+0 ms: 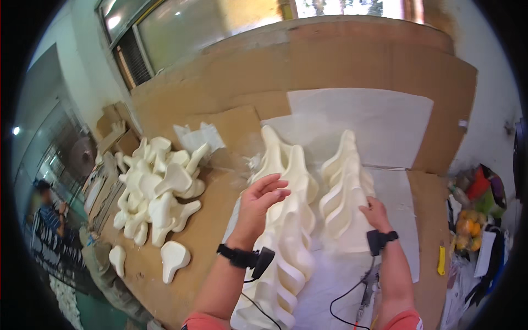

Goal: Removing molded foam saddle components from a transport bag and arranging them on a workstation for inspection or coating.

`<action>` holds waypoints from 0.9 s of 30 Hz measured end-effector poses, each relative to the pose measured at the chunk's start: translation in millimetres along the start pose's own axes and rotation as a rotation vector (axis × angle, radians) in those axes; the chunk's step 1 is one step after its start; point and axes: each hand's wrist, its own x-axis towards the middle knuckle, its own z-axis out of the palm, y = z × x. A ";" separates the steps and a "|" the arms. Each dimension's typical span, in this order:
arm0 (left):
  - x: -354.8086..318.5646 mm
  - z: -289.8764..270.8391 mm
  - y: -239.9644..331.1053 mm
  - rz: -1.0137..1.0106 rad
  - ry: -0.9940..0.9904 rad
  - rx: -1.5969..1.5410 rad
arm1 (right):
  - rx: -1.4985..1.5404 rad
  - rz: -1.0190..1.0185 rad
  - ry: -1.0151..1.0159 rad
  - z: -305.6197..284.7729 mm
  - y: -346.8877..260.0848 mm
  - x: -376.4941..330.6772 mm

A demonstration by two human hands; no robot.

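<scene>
Two long rows of nested cream foam bicycle saddle pads lie in front of me. Over the left row my left hand hovers with its fingers apart and nothing in them. My right hand is against the right side of the shorter right row, its thumb on the foam and its other fingers curled round the edge, partly hidden. On the left side of the table lies a loose heap of the same saddle pads. Two single pads, one larger and one small, lie nearer to me.
Brown cardboard and white sheets cover the table. A yellow utility knife lies at the right, beside bags and coloured scraps. Cardboard lines the back. Cables hang from black wrist straps. Another person is far left.
</scene>
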 end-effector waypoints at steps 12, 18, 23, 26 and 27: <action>-305.8 -218.2 15.5 0.155 1.077 -0.185 | -0.120 -0.013 0.207 6.1 -21.8 -43.3; -547.4 -284.6 12.3 0.278 1.687 -0.004 | 0.450 -0.423 -0.198 68.5 -200.4 -118.1; -731.7 -294.1 -22.6 0.248 2.112 -0.061 | 0.449 -0.589 -0.872 165.7 -381.6 -276.4; -806.9 -309.6 -57.0 0.132 2.216 -0.021 | 0.402 -0.760 -1.298 221.4 -462.4 -384.4; -823.5 -318.3 -71.5 0.068 2.189 0.023 | 0.364 -0.772 -1.427 240.0 -480.8 -418.7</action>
